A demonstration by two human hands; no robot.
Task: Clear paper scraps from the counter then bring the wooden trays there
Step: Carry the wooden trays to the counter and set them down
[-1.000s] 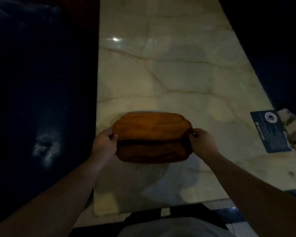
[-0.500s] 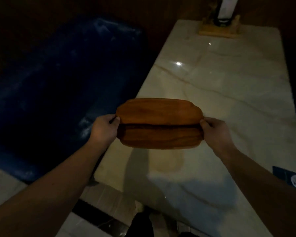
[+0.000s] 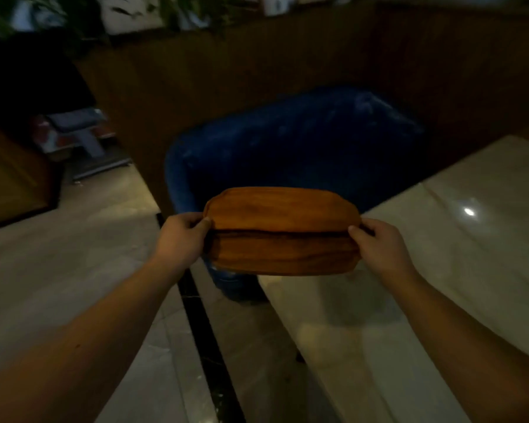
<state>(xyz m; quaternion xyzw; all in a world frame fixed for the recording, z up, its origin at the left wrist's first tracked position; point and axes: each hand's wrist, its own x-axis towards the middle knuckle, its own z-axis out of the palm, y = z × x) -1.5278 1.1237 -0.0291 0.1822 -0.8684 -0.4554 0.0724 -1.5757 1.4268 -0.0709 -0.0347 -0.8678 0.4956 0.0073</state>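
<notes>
I hold a stack of brown wooden trays (image 3: 283, 230) in the air in front of me, tilted so their undersides face me. My left hand (image 3: 182, 238) grips the left end and my right hand (image 3: 379, 248) grips the right end. The trays hang over the near-left corner of the pale marble counter (image 3: 458, 257), apart from its surface. No paper scraps show on the visible part of the counter.
A blue upholstered seat (image 3: 290, 148) stands behind the trays, against the counter's left edge. A dark wood-panelled wall (image 3: 257, 65) runs behind it with plants on top. Pale floor tiles (image 3: 58, 270) with a black strip (image 3: 202, 331) lie to the left.
The view has swung left and up: the counter slid to the right and the blue seat, floor and wall came into view. Both hands keep the same grip on the trays.
</notes>
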